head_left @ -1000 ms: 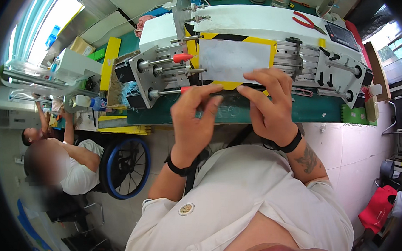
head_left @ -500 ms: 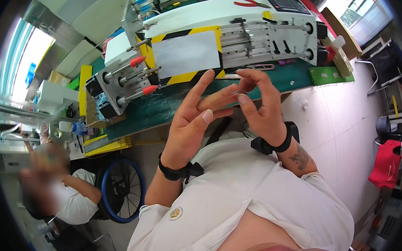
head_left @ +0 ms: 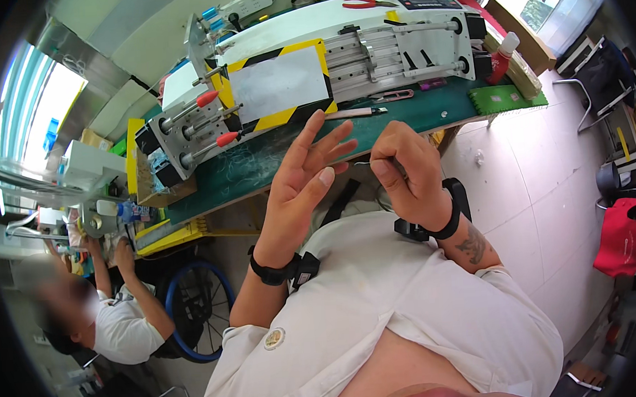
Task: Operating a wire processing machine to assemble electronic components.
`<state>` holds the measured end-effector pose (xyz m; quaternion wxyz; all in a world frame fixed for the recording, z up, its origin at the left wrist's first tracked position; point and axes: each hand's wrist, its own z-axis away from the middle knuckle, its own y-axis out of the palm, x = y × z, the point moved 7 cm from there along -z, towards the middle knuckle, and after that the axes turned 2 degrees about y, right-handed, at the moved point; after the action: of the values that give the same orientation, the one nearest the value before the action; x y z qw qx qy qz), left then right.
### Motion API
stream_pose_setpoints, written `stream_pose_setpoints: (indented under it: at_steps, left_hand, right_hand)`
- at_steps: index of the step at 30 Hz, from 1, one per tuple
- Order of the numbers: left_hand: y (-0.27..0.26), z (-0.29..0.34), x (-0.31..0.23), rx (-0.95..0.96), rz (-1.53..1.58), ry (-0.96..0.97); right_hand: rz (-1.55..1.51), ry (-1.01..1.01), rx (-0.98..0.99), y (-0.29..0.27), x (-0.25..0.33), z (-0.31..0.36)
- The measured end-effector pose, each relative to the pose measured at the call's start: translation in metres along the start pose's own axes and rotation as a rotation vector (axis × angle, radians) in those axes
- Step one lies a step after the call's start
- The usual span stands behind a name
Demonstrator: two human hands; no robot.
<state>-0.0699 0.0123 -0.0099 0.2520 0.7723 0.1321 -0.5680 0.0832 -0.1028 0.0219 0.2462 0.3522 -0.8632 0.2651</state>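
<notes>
Both my hands are raised in front of my chest, near the front edge of the green-topped workbench (head_left: 258, 166). My left hand (head_left: 296, 192) has its fingers spread, palm turned inward. Thumb and forefinger of my right hand (head_left: 413, 178) are pinched together. From that pinch a thin, pale, wire-like strand (head_left: 360, 163) sticks out toward my left fingers; its kind is too small to make out. Whether it touches the left fingers I cannot tell. Beyond my hands lies a white plate (head_left: 278, 84) with a yellow-and-black striped border, on a machine with metal rails (head_left: 367, 57).
Red-tipped rods (head_left: 227, 138) jut from the machine's left end. A slim pen-like tool (head_left: 356, 112) lies on the bench, and red-handled pliers (head_left: 368, 3) rest on the machine. A green pad (head_left: 505, 100) is at the right. Someone sits in a wheelchair (head_left: 201, 307) at left.
My hands have drawn apart, and the right fingers have curled into a tighter pinch. The view has shifted slightly, so the bench appears moved left. The other person's arms now reach forward.
</notes>
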Motion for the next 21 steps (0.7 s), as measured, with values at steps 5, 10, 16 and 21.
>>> stream_pose_setpoints:
  at_steps: [5, 10, 16, 21]
  left_hand:
    - [-0.003, 0.004, 0.003, 0.041, -0.072, 0.021]
    - [-0.015, 0.024, 0.009, 0.025, -0.210, -0.074]
    - [-0.021, 0.037, 0.034, 0.103, -0.220, -0.162]
    - [-0.035, 0.041, 0.087, 0.062, -0.211, -0.271]
  right_hand:
    - [0.170, 0.022, -0.136, -0.072, -0.001, 0.020]
    - [1.103, 0.408, -0.349, -0.248, -0.076, 0.102]
    - [1.187, 0.903, -0.424, -0.364, -0.078, 0.162]
    - [1.253, 0.400, -0.535, -0.287, -0.058, 0.112]
